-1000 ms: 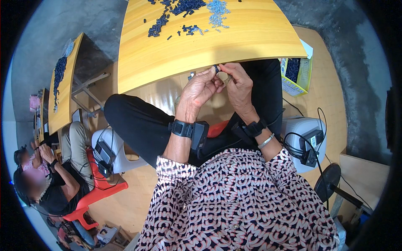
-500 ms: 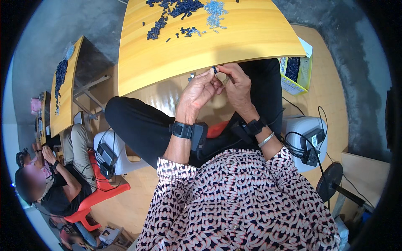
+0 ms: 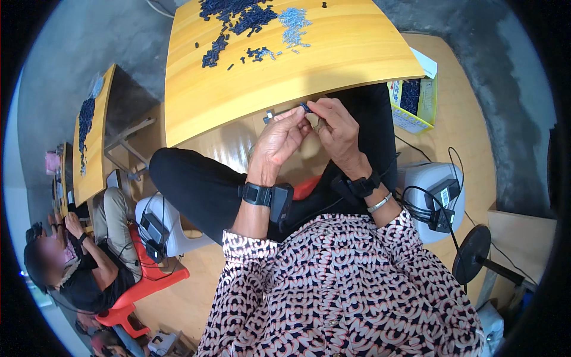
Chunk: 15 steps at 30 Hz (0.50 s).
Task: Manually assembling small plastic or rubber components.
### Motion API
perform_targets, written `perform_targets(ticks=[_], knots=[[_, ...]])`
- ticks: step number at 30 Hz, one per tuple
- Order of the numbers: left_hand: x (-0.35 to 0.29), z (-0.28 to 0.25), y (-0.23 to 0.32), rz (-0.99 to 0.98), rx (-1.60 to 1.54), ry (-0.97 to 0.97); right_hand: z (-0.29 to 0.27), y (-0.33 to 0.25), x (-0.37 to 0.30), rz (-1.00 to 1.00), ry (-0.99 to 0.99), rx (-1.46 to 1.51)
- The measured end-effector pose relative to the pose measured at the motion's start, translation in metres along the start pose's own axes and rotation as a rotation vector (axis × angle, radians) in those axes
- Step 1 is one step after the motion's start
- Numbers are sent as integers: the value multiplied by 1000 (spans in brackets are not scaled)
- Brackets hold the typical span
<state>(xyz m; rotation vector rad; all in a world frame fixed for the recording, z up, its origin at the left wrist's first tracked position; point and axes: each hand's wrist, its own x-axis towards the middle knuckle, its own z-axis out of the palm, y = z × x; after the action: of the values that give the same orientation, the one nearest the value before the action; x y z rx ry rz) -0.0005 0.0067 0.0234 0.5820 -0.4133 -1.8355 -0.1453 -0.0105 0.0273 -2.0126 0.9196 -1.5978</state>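
Just off the near edge of a wooden table [image 3: 238, 89], my two hands meet over my lap. Between their fingertips is a small dark piece [image 3: 306, 107], mostly covered, so its exact shape cannot be made out. My left hand [image 3: 276, 143] pinches it between thumb and fingers. My right hand [image 3: 339, 132] closes on its other side, fingers bent. On the tabletop beyond lie a heap of small black cylindrical parts [image 3: 253, 21] and, to its right, a heap of small pale blue, clear-looking parts [image 3: 294, 27].
A yellow box [image 3: 416, 124] holding dark parts stands right of the table. White stools [image 3: 425, 190] with cables and black adapters flank me. At left, a co-worker [image 3: 89, 268] sits on a red chair [image 3: 154, 279] by another table [image 3: 95, 160] bearing dark parts.
The view has shifted slightly, so the table sits a little further left. My right hand has turned, and its fingers now lie further over the dark piece. The tan spot between the hands is mostly hidden.
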Motion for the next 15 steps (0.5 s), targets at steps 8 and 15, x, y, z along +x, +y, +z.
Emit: perform_targets(ticks=[8, 15], knots=[[0, 23, -8, -91, 189, 14, -60, 22, 20, 180, 221, -210], [-10, 13, 0, -40, 157, -12, -158, 112, 51, 393, 745, -121]])
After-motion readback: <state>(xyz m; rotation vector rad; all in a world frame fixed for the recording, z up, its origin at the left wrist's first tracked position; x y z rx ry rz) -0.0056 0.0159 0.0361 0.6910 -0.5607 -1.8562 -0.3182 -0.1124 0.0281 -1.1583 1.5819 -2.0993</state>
